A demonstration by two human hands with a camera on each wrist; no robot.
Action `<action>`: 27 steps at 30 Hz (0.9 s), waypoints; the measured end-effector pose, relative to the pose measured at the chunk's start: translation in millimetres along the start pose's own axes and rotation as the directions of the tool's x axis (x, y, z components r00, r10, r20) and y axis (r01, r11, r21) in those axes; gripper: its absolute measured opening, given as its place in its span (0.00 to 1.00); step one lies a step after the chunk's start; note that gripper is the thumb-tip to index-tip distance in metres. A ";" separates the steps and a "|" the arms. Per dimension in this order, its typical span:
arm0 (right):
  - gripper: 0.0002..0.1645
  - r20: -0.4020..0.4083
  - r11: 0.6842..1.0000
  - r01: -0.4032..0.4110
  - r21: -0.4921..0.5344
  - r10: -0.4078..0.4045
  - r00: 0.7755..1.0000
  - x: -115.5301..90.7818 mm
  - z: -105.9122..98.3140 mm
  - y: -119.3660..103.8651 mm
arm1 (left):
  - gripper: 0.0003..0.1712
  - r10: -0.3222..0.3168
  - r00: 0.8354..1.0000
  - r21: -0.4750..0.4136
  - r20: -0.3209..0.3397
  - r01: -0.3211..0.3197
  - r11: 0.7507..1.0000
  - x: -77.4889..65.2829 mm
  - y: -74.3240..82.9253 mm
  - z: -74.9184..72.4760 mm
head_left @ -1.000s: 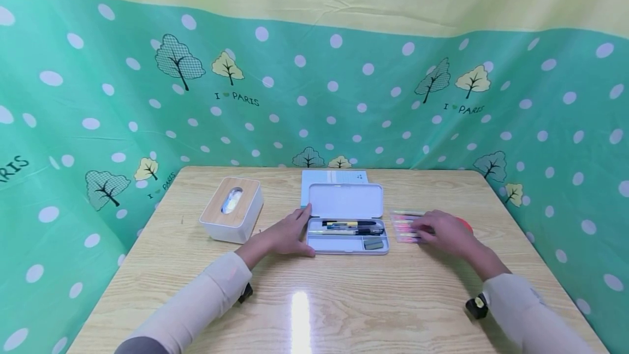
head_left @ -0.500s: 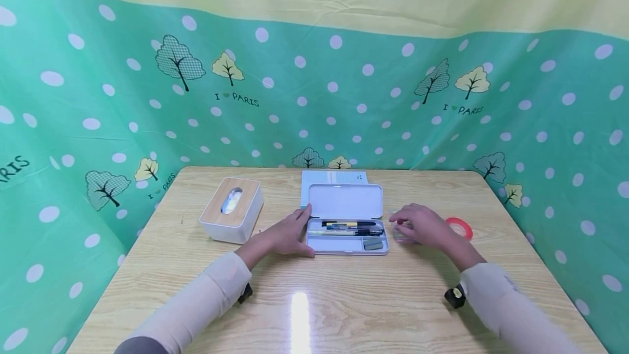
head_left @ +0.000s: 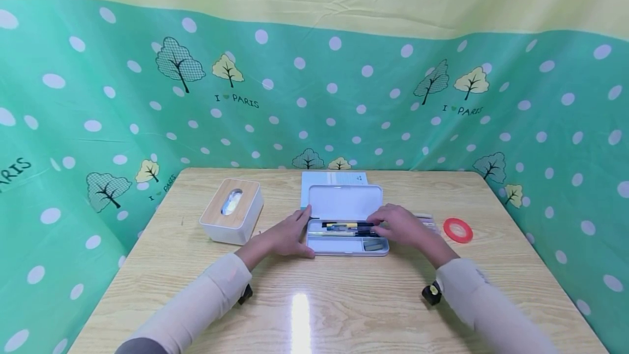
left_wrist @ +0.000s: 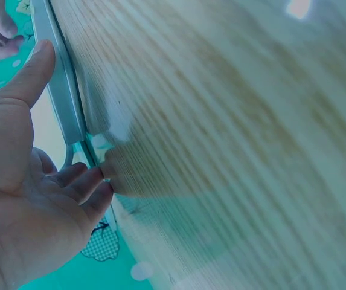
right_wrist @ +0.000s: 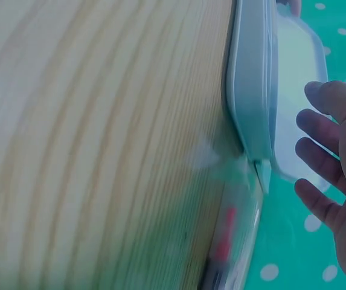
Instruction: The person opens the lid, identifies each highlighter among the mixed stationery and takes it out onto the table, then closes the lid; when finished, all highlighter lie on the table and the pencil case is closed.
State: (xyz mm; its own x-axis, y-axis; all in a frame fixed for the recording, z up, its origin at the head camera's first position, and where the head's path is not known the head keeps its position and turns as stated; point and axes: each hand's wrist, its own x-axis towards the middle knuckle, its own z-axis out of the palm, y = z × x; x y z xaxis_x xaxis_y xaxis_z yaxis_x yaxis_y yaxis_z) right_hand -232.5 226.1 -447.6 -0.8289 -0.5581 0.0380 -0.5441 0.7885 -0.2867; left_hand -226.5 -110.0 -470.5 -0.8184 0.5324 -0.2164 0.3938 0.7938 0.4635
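An open pencil case, pale and flat, lies mid-table with its lid raised at the back. In it are several pens and a grey eraser. My left hand holds its left end; the left wrist view has the thumb along the front side and bent fingers near the hinge corner. Over the case's right end is my right hand, close to the pen ends. Its fingers are spread apart with nothing seen between them in the right wrist view.
A tissue box with a wood-look top stands to the left. Behind the case lies a light blue booklet. To the right are a clear pack of colored pens, partly hidden by my right hand, and a red tape roll.
My right hand has moved left from the pack of pens to above the pencil case's right end, uncovering the red tape roll. My left hand has stayed at the case.
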 end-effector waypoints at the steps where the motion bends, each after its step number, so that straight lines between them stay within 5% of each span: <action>1: 0.13 0.004 1.000 0.007 -0.002 -0.007 1.000 1.9 1.1 -2.0 | 0.73 -0.001 1.000 0.000 0.000 0.001 1.000 -0.1 0.1 0.0; 27: 0.13 0.073 0.969 0.188 -0.162 -0.178 0.981 31.5 27.6 -32.5 | 0.73 -0.001 1.000 -0.015 -0.001 0.001 1.000 -1.6 0.6 -0.5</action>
State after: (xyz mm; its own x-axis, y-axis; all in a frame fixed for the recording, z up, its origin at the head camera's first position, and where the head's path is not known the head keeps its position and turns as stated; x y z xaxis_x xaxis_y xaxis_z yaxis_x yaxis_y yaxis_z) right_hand -237.3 175.8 -463.5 -0.7069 -0.7071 0.0189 -0.7040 0.7007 -0.1154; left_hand -225.2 -110.5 -469.4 -0.8190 0.5316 -0.2161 0.3869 0.7896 0.4763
